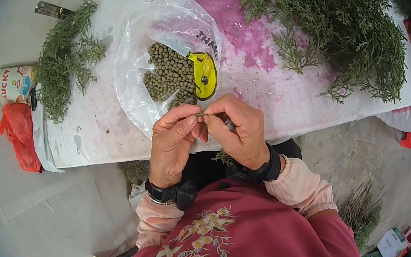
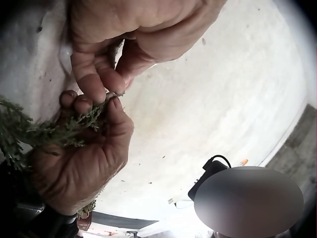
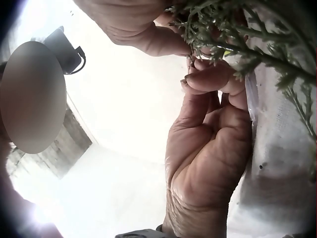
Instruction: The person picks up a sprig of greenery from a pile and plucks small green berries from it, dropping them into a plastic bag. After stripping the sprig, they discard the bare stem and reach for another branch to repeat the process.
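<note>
Both hands meet just over the near edge of a clear plastic bag (image 1: 134, 71). My right hand (image 1: 241, 131) holds a green evergreen sprig (image 3: 233, 47), whose scaly branchlets hang under the palm. At the tip of that sprig, the left hand (image 1: 174, 139) pinches the thin end between thumb and forefinger. In the left wrist view the fingertips of both hands come together around the stem. Small greenish-brown pellets (image 1: 169, 71) fill the bottom of the bag, next to a yellow label (image 1: 203, 76) on it.
A large heap of evergreen branches (image 1: 339, 31) lies at the table's far right, a smaller bunch (image 1: 66, 58) at the left. A white cup (image 1: 15, 82) and red plastic bag (image 1: 22, 134) sit by the left edge. The white table cover (image 1: 91, 137) has pink stains.
</note>
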Demonstrator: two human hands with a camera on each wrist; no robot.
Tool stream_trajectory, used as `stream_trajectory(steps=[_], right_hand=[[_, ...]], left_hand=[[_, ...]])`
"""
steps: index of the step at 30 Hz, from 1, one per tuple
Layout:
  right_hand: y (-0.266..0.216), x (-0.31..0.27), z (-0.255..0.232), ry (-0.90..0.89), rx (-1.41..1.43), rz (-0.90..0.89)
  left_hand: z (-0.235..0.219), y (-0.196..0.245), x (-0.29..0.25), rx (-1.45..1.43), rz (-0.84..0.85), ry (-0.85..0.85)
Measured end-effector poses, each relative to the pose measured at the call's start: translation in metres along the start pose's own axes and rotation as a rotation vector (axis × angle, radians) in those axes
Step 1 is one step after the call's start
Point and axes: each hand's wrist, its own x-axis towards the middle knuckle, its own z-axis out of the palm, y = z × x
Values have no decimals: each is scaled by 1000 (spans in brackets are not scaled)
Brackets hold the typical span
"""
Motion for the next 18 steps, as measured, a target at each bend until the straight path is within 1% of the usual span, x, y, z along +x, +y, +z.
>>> stream_trajectory(steps=[6, 18], right_hand=[[2, 0, 1, -7, 13, 9], [3, -2, 1, -22, 30, 16]], left_hand=[[-1, 0, 1, 12, 0, -25], [-2, -2, 1, 29, -10, 8]])
